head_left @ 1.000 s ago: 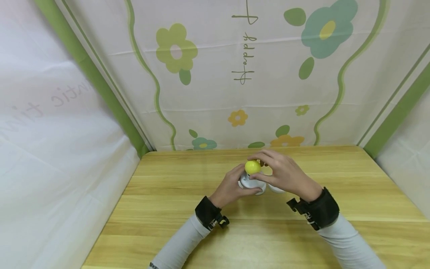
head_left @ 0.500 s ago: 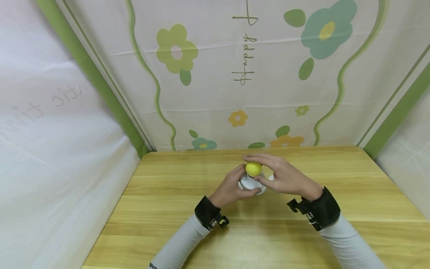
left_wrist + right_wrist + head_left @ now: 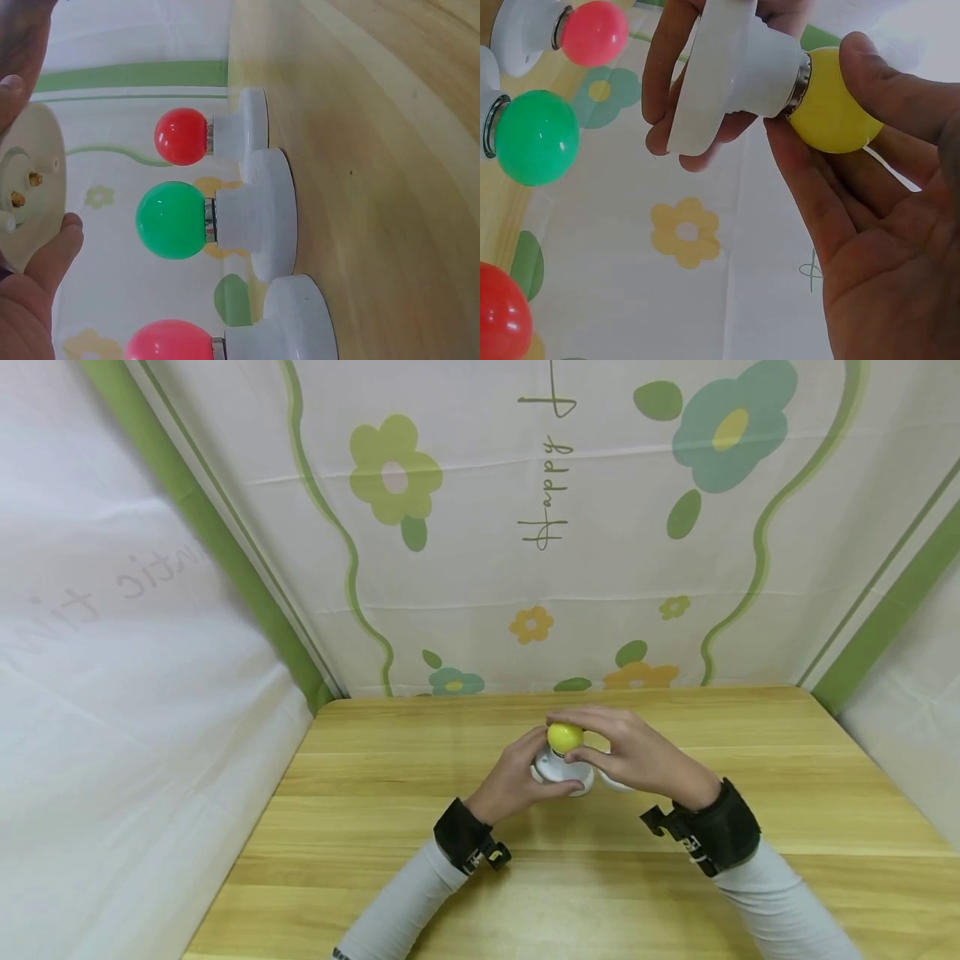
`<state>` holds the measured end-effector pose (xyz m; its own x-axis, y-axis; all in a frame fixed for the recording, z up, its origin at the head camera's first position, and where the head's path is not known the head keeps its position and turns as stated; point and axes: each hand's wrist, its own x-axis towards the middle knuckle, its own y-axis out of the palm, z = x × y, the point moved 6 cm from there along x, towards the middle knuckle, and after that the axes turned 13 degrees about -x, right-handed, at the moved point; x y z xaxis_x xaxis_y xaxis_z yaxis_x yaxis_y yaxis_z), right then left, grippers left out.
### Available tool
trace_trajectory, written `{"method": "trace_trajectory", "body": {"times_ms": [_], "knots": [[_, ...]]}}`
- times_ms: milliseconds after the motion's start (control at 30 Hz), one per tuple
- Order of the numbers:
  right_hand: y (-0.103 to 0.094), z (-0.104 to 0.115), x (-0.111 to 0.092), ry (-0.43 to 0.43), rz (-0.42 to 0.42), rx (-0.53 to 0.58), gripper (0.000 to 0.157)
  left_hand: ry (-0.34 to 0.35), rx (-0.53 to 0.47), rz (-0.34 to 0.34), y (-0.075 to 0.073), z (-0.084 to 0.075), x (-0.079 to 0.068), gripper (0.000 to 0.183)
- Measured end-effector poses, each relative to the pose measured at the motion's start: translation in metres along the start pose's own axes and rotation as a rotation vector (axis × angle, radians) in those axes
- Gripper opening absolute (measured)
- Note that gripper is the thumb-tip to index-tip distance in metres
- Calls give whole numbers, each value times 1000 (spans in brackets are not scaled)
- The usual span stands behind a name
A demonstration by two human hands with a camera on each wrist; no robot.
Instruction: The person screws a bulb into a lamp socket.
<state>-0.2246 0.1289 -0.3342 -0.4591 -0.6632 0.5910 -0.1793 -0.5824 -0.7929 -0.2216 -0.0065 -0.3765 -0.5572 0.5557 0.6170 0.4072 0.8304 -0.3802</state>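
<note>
My left hand [image 3: 517,781] grips a round white lamp holder [image 3: 561,768] by its rim, raised off the table. A yellow light bulb [image 3: 565,738] sits in the holder's socket, a strip of its metal cap showing in the right wrist view. Thumb and fingers of my right hand [image 3: 633,750] pinch this bulb from its sides. The holder's underside [image 3: 34,187], with two brass-coloured screws, faces the left wrist camera. How deep the bulb's thread sits is hidden.
On the wooden table [image 3: 375,827] stand three more white holders with a red bulb [image 3: 181,136], a green bulb [image 3: 172,220] and a pink bulb [image 3: 171,341]. In the head view my right hand mostly hides them. A flowered cloth wall [image 3: 465,527] rises behind the table.
My right hand's fingers have come down from an arched pose and shifted round the yellow bulb, turning back slightly since half a second ago. My left hand has stayed in place on the lamp holder.
</note>
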Motion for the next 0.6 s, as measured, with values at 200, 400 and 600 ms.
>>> {"method": "trace_trajectory", "body": {"times_ms": [200, 400, 600], "knots": [[0, 2, 1, -4, -30, -51, 50, -8, 12, -39, 0, 1, 0, 70], [1, 3, 2, 13, -62, -112, 53, -13, 29, -36, 3, 32, -5, 72], [2, 3, 3, 39, -93, -150, 54, -29, 57, -15, 3, 37, -6, 72]]}}
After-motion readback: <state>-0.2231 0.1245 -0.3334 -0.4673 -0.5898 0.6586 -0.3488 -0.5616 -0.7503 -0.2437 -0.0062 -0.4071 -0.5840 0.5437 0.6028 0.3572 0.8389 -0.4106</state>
